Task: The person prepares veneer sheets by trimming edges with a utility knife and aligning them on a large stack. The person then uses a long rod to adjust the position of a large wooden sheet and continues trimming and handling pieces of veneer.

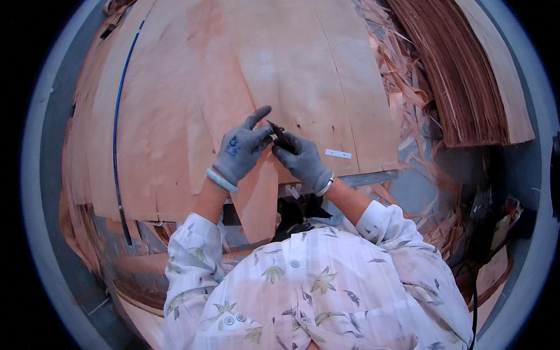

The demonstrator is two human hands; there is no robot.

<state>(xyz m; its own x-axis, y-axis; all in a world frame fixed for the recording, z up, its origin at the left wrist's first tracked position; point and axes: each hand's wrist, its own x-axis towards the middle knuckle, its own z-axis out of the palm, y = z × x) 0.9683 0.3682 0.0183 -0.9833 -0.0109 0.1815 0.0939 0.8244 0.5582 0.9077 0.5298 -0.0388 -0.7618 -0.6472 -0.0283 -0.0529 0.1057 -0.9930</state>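
My right hand (pixel 300 157), in a grey glove, is closed round a dark knife-like tool (pixel 280 135), its tip angled up and left. My left hand (pixel 242 149), gloved likewise, is beside that tip with its index finger raised and its other fingers curled in; whether they grip the tool or something small is unclear. Both hands are over pale veneer sheets (pixel 309 70). A pinker strip of veneer (pixel 256 204) runs beneath them and hangs past the sheets' near edge. A small white label (pixel 338 154) lies right of my right hand.
A long, thin blue rod (pixel 121 96) lies along the sheets at left. Torn veneer scraps (pixel 402 76) lie at right, beside a thick stack of dark veneer (pixel 452 76). A dark cable (pixel 473 291) hangs at the lower right.
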